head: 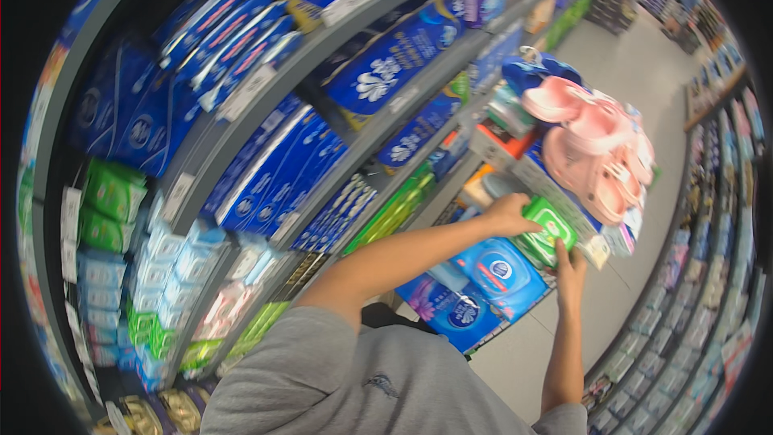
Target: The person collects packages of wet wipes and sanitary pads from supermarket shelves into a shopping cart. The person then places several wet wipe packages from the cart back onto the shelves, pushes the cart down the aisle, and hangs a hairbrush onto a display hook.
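Note:
A green pack of wet wipes (551,226) with a white-outlined lid is gripped between my two hands. My left hand (512,215) has its far left end. My right hand (569,260) holds its near right end with the thumb on top. The pack is just above a loaded cart; whether it rests on the goods below cannot be told. Close to my hands lies a light blue wipes pack (496,275), with a dark blue flower-printed tissue pack (450,313) nearer my body. Pink clogs (595,133) are heaped at the cart's far right.
Left of me rises a shelf (314,33) of blue tissue packs (284,175) and, lower, pale wipes packs (163,272). Blue slippers (537,69) and an orange-red box (504,142) sit on the cart. Another stocked shelf (658,326) curves along the right. A grey tiled floor (598,48) runs between.

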The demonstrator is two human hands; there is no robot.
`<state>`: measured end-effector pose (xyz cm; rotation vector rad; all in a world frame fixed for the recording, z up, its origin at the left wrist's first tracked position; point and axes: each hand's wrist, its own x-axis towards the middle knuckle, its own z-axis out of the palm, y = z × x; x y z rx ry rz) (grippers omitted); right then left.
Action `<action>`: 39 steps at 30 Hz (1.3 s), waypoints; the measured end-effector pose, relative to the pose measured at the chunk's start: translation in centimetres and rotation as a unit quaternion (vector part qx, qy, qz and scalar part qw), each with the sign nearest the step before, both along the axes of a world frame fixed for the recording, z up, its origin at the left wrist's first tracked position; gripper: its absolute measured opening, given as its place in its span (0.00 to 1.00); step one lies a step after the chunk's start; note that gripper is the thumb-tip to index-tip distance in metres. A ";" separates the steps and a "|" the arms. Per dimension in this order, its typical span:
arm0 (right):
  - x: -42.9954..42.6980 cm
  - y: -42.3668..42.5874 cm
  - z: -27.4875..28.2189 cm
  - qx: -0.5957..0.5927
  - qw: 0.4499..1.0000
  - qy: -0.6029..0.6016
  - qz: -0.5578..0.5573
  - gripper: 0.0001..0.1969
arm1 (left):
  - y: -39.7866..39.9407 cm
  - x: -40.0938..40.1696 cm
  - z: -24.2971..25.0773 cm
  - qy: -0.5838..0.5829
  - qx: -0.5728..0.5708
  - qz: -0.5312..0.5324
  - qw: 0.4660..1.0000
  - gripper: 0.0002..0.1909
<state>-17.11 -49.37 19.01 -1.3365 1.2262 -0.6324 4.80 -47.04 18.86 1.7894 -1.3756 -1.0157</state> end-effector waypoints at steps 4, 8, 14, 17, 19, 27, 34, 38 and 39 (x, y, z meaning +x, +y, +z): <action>0.6 1.2 2.2 0.008 0.998 -0.051 -0.040 0.20 | 1.1 0.2 2.5 0.028 -0.013 0.013 0.999 0.33; 2.2 2.3 4.8 0.006 0.999 -0.042 -0.006 0.20 | 3.6 1.9 4.3 0.139 -0.019 0.042 0.989 0.31; 5.4 5.7 6.3 -0.050 0.993 -0.096 0.051 0.13 | 10.8 3.7 6.1 0.311 -0.053 0.133 0.940 0.32; 7.5 8.7 7.6 -0.025 0.985 -0.109 0.131 0.12 | 16.0 5.2 7.0 0.372 -0.036 0.155 0.915 0.37; 10.1 11.7 7.5 -0.008 0.971 -0.157 0.178 0.13 | 20.9 6.6 6.8 0.363 -0.041 0.183 0.913 0.39; 19.7 26.7 8.3 0.028 0.877 -0.129 0.463 0.12 | 45.1 11.0 6.9 0.374 -0.114 0.328 0.860 0.38; 28.1 43.5 10.4 0.057 0.753 -0.164 0.635 0.23 | 65.9 11.4 9.8 0.260 -0.250 0.426 0.830 0.40; 32.5 53.8 12.2 -0.080 0.704 -0.188 0.680 0.34 | 76.4 12.0 12.4 0.066 -0.269 0.493 0.825 0.44; 33.5 56.5 13.9 -0.078 0.692 -0.171 0.697 0.35 | 79.0 12.1 13.7 0.044 -0.242 0.518 0.819 0.44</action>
